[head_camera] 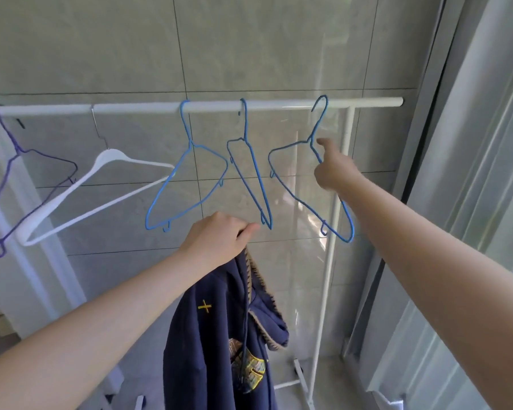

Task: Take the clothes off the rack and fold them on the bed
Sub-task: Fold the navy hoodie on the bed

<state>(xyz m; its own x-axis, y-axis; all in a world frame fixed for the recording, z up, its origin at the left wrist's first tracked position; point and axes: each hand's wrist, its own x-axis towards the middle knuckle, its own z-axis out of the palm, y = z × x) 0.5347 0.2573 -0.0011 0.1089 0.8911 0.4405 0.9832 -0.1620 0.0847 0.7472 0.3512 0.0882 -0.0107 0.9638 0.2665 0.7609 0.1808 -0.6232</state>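
Below the middle of the frame, the left hand [219, 241] grips the bunched top of a navy blue hooded garment with yellow embroidery [219, 344], which hangs straight down, long axis vertical, to the bottom edge. Across the upper frame runs the white metal rack rail [267, 105], carrying bare hangers. At right centre, the right hand [333, 170] holds the rightmost blue wire hanger [290, 149], forefinger pointing up-left; its hook sits at the rail.
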